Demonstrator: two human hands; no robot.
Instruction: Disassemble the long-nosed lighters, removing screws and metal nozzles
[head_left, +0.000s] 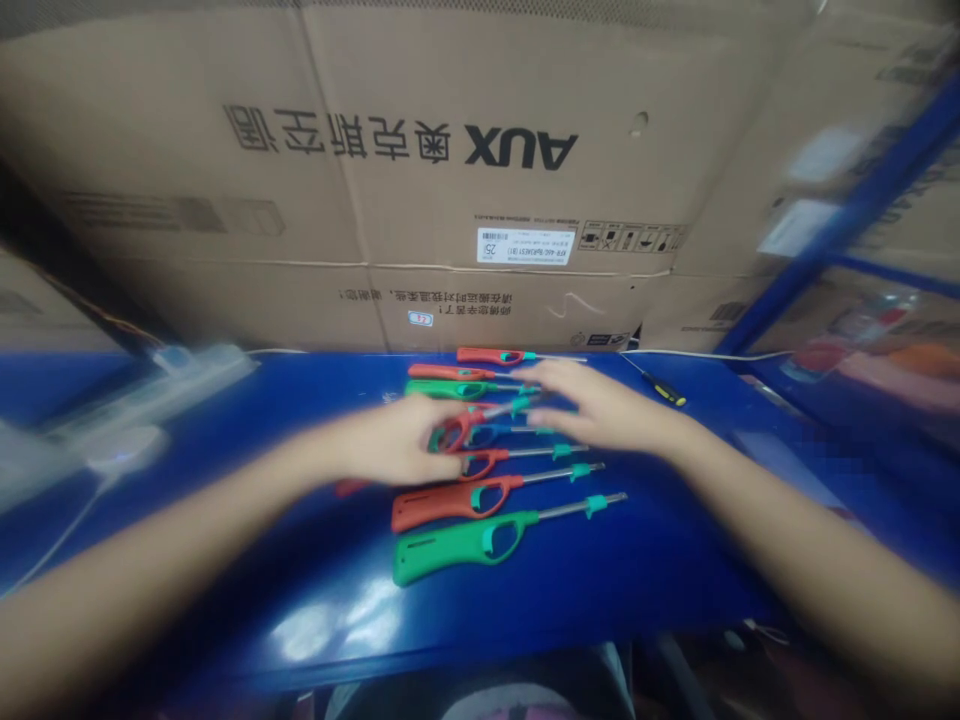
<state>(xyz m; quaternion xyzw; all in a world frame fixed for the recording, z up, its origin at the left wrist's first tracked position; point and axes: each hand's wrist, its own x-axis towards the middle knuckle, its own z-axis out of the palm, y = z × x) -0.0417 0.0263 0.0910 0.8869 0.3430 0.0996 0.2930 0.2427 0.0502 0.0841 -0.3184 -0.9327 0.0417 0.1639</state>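
Long-necked gas lighters lie in a row on the blue table (345, 590), metal stems pointing right, several with teal clips near the tips. My left hand (394, 440) is closed around the handle of a red lighter (461, 428), over the middle of the row. By that lighter's teal clip (520, 405), my right hand (592, 405) has thumb and fingers apart; blur hides whether they touch it. Nearest me lies a green lighter (442, 550), with an orange-red lighter (427, 507) just behind. Another green lighter (435, 389) and a red lighter (480, 355) lie farther back.
A printed cardboard sheet (420, 200) stands along the table's back edge. Right of the row lies a yellow-black screwdriver (664, 388). A blurred white power strip (214, 375) and a corded round white device (127, 447) are at left. A blue post (825, 220) slants at right.
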